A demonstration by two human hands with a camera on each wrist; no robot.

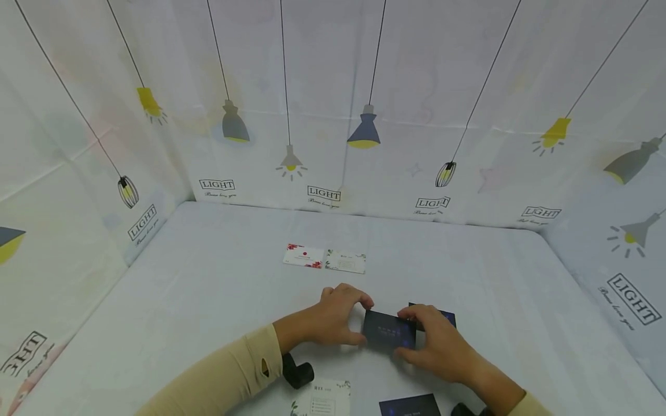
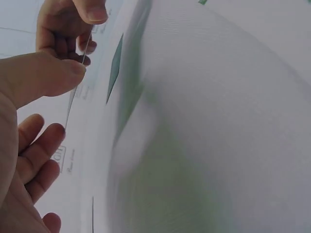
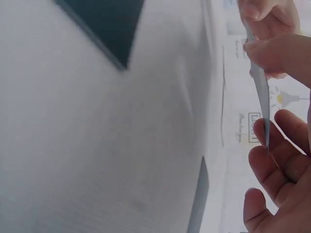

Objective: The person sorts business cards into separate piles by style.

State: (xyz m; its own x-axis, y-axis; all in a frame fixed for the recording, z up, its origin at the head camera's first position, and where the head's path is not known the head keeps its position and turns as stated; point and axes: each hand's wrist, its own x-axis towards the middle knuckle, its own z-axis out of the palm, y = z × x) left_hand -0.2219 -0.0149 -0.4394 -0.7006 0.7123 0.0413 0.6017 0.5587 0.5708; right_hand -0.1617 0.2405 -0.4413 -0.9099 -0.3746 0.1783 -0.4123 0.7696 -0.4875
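Both hands hold one dark business card (image 1: 389, 330) by its opposite short ends, above the white table. At its left end my left hand (image 1: 335, 316) grips with thumb and fingertips. On the right end my right hand (image 1: 441, 345) pinches it the same way. Seen nearly edge-on in the right wrist view, the card (image 3: 262, 97) is a thin strip between fingers and thumb. Another dark card (image 1: 448, 317) lies behind the right hand, partly hidden by it. Nearer the front are a dark card (image 1: 410, 406) and a white floral card (image 1: 324, 397).
Farther back on the table (image 1: 234, 248) lie a white card with red flowers (image 1: 303, 256) and a white card with leaf corners (image 1: 346, 262), side by side. A black wrist device (image 1: 298, 373) sits by the left sleeve. Lamp-printed cloth walls (image 1: 322, 69) surround the table.
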